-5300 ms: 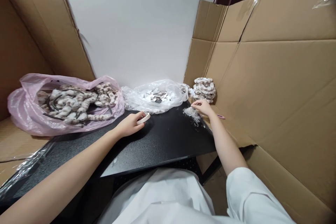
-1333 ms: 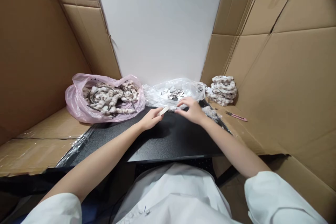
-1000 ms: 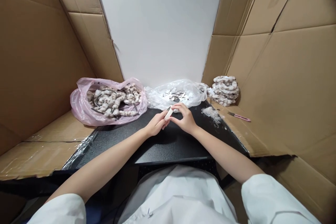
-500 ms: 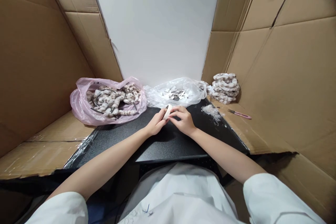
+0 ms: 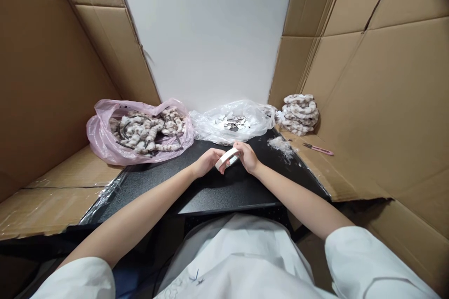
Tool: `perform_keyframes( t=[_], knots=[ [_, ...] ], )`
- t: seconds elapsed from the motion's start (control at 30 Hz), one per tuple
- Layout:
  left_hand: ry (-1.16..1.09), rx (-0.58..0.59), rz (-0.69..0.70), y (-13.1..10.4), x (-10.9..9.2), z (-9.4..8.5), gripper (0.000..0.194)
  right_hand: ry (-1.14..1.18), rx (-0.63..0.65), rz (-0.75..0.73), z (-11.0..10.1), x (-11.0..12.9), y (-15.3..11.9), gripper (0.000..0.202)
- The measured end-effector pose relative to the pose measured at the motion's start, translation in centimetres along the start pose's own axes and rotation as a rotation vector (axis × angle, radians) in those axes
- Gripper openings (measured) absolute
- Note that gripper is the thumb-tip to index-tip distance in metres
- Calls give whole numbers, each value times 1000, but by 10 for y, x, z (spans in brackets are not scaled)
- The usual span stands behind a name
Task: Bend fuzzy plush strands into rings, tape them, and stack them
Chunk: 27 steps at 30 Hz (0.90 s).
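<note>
A roll of white tape (image 5: 228,159) is held up over the black table (image 5: 210,198), tilted, between both hands. My left hand (image 5: 209,162) grips its left side, fingers curled round the rim. At the upper right edge of the roll, my right hand (image 5: 247,157) has its fingers closed on it, with some fingertips hidden. Just beyond the hands lies a clear plastic bag (image 5: 205,126) with small white and metallic pieces (image 5: 233,122) in it.
A pink plastic bag (image 5: 96,138) of fluffy spotted strips (image 5: 145,133) lies at left. Back right stands a stack of fluffy loops (image 5: 300,114), with pink-handled thread snips (image 5: 318,149) nearby. Loose fluff (image 5: 282,148) lies on the table's right. Cardboard walls (image 5: 393,103) rise at both sides.
The tape roll has been turned and now leans to the right. My hands have moved slightly apart, and my right hand has shifted its hold to the roll's upper edge.
</note>
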State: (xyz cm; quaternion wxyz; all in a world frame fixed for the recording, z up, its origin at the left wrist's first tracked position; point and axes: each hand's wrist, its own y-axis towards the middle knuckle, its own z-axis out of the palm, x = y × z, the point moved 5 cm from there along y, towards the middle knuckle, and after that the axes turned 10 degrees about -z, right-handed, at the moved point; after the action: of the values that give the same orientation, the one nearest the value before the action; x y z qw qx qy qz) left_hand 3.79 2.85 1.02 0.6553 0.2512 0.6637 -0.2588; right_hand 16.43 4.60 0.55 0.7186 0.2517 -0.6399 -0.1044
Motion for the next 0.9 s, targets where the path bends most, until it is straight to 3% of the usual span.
perform_keyframes(
  t=[0.23, 0.43, 0.6, 0.9],
  knots=[
    [43, -41, -42, -1, -4, 2, 29, 55, -31, 41, -1, 3, 1, 33],
    [69, -107, 0, 0, -2, -7, 24, 118, 68, 22, 4, 10, -2, 22],
    [60, -167, 74, 1, 0, -18, 18, 158, 125, -41, 9, 20, -6, 10],
    [11, -122, 265, -1, -14, -19, 18, 97, 201, -71, 8, 27, -9, 20]
  ],
)
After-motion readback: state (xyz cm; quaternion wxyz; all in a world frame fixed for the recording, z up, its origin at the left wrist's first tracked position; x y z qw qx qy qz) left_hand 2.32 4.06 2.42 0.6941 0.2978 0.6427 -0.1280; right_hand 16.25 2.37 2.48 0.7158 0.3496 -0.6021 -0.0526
